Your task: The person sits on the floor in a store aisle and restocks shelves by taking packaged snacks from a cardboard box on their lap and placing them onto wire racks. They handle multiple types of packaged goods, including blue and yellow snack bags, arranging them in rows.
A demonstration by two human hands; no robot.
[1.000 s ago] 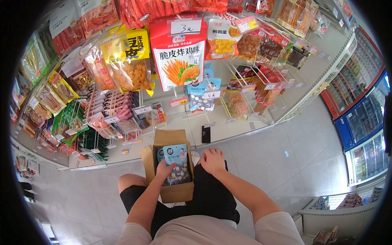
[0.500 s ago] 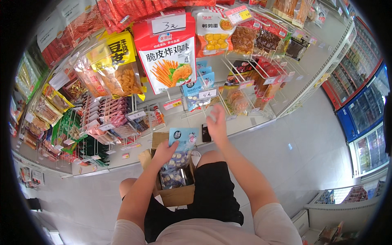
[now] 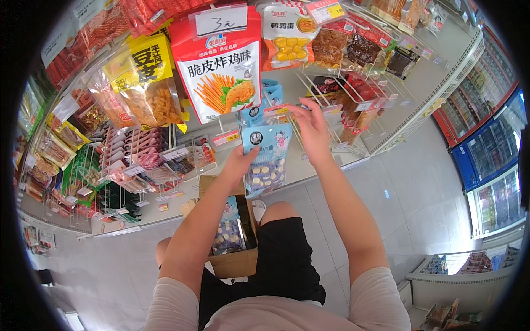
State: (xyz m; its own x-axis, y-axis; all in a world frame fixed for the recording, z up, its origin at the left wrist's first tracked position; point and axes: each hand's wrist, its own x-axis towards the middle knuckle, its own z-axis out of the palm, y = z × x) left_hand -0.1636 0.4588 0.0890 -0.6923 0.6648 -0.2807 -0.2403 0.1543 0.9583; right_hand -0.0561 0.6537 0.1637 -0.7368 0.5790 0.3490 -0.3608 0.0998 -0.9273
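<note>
My left hand (image 3: 239, 163) is closed on the left edge of a light blue candy bag (image 3: 269, 144) with a clear lower half showing wrapped pale candies. The bag hangs upright in front of the shelf, just below similar blue bags (image 3: 271, 92) on a hook. My right hand (image 3: 312, 131) is raised to the right of the bag. Its thumb and forefinger are at the right end of a small price tag (image 3: 276, 110) at the hook's front, and they appear to pinch it. Below, between my legs, an open cardboard box (image 3: 236, 266) holds more blue candy bags (image 3: 229, 231).
Hanging snack packs surround the hook: a large red-and-white bag (image 3: 221, 69) on the left, an orange-and-white pack (image 3: 288, 38) above. Wire prongs (image 3: 361, 91) jut out to the right. The shelf's base ledge (image 3: 348, 161) runs below. Drink coolers (image 3: 488, 127) stand far right.
My left hand has lifted the blue bag from above the box up to the hook. My right hand has moved slightly up and right, and the tag's front is now tipped up.
</note>
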